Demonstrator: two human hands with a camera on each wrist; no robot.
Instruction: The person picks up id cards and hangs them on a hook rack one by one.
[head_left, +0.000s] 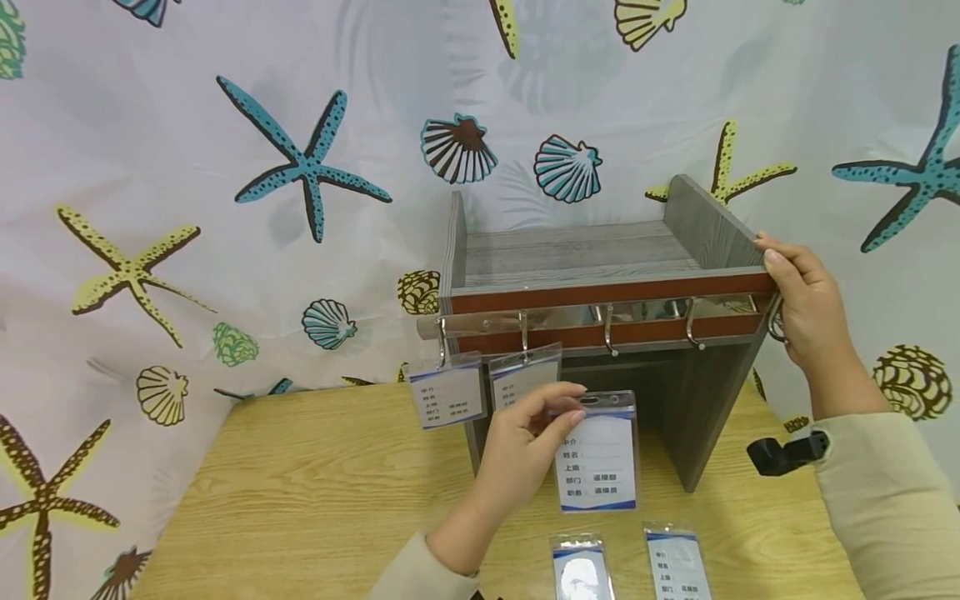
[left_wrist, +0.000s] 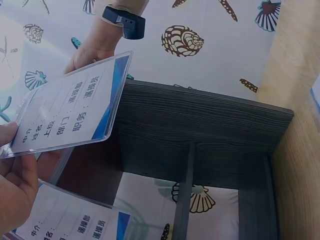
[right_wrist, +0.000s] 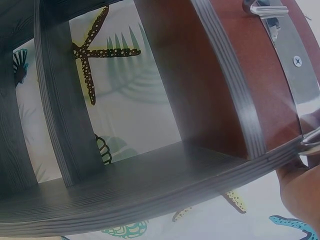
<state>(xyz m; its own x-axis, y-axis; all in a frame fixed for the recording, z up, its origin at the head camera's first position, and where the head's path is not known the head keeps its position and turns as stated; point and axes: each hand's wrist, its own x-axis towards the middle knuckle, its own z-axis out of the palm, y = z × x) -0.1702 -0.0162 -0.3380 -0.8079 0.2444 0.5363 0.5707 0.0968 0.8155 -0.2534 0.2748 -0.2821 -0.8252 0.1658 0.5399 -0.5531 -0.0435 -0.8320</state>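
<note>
Head view: the left forearm rises from below, the left hand [head_left: 517, 442] with its back to the camera and its grip narrowed to a pinch, thumb and forefinger on the top left corner of a badge holder [head_left: 598, 467]. That holder hangs upright in front of the shelf's opening, beneath the row of hooks [head_left: 610, 329] and apart from them. The right arm comes in from the right; the right hand [head_left: 813, 308] has its grip wrapped around the upper right front corner of the shelf [head_left: 573, 250], which stands by the back edge of the counter [head_left: 322, 483]. Two hanging badges [head_left: 447, 396] are on the leftmost hooks, and two flat badges [head_left: 677, 571] lie on the counter before the shelf.

The left wrist view adds a divider [left_wrist: 187, 200] inside the shelf, and patterned cloth [left_wrist: 230, 60] seen through its back. Only the right wrist view shows clearly a screw [right_wrist: 297, 61] in the metal strip carrying the hooks.
</note>
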